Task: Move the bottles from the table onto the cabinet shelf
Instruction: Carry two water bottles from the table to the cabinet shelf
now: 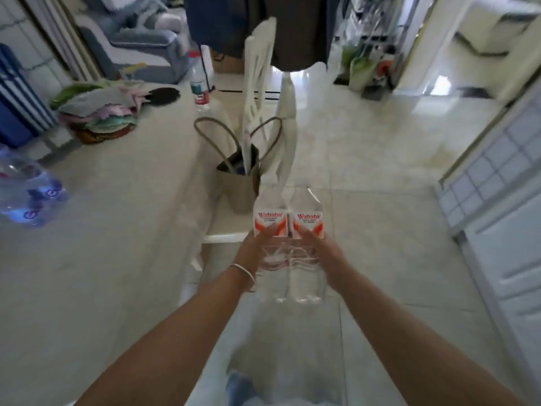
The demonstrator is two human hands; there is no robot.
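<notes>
**Carrying two bottles, one in each hand**

Holding steady out front: the left hand (254,253) has its grip wrapped around the left bottle (270,244), fingers closed over the lower edge of the red-and-white label, while the right hand (322,254) has its grip closed the same way around the right bottle (306,247). Both clear bottles stand upright and side by side, touching or very nearly so, held in the air above the tiled floor (366,177) (their tops are blurred against the background). A thin bracelet (243,271) sits on the left wrist.

Just beyond the left grip, a tan handbag (238,183) rests on a white chair (263,112). Off to the left of both grips runs the pale worktop (117,215), and there's more on it: a bottle with a green-and-red label (200,89) far ahead near the edge, a blurred clear bottle (26,191) at the far left, and a pile of folded cloths (96,115). Right of the right grip, a white panelled door (497,200).
</notes>
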